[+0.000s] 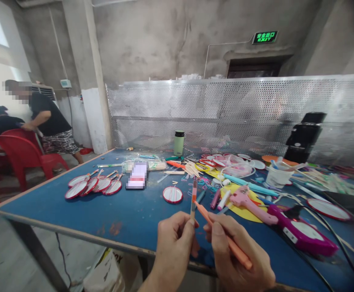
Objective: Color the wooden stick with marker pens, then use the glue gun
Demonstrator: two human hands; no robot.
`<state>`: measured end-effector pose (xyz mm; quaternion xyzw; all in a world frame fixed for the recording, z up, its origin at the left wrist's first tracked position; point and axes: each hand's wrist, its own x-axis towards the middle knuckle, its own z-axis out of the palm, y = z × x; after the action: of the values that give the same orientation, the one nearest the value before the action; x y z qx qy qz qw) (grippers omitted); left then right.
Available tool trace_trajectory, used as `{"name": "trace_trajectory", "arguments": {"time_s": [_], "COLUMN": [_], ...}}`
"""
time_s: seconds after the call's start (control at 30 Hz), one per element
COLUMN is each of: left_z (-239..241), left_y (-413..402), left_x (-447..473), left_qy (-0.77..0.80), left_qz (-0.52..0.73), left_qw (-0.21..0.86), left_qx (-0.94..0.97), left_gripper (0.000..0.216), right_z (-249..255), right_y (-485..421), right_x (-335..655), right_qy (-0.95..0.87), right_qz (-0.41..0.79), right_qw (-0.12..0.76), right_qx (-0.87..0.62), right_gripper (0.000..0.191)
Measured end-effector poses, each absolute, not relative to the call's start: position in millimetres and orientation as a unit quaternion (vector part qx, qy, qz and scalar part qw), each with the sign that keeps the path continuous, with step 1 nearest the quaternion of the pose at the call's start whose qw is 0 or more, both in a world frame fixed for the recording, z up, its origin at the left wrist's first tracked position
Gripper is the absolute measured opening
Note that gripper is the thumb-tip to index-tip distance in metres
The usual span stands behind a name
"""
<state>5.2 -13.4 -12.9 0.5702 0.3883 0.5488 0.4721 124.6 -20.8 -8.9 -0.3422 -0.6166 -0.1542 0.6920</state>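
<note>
My left hand (174, 239) is closed on the lower part of an upright wooden craft stick (194, 194), which has brownish, orange and grey bands of colour on it. An orange marker (238, 253) is pinched in my right hand (244, 247), its tip at the side of the stick by the orange band. Just behind the stick, a round white disc with a red rim (172, 195) lies on the blue table. Capped markers, one purple (215, 199) and one white (223, 200), rest right of the stick.
More red-rimmed discs (104, 184) with sticks are grouped at left, beside a phone (137, 175). A pink glue gun (253, 206) lies near a purple power strip (301, 231) with black cords. A white tub (279, 177) and green bottle (179, 144) stand farther back. People are at left.
</note>
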Motion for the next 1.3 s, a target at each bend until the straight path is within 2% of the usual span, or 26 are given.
{"name": "trace_trajectory", "arguments": {"time_s": [0.8, 1.3], "left_z": [-14.1, -12.6], "left_y": [-12.9, -12.8], "left_x": [6.4, 7.5], "left_qy": [0.38, 0.387], "left_qz": [0.553, 0.55], "left_qw": [0.474, 0.472], "left_qx": [0.57, 0.57], "left_gripper": [0.035, 0.034], "right_z": [-1.1, -6.9], "right_y": [-19.0, -18.6], "right_x": [123.7, 123.9], "right_qy": [-0.646, -0.601], "right_qz": [-0.157, -0.15], "right_qw": [0.669, 0.698], "right_qx": [-0.333, -0.359], "right_gripper": [0.017, 0.013]}}
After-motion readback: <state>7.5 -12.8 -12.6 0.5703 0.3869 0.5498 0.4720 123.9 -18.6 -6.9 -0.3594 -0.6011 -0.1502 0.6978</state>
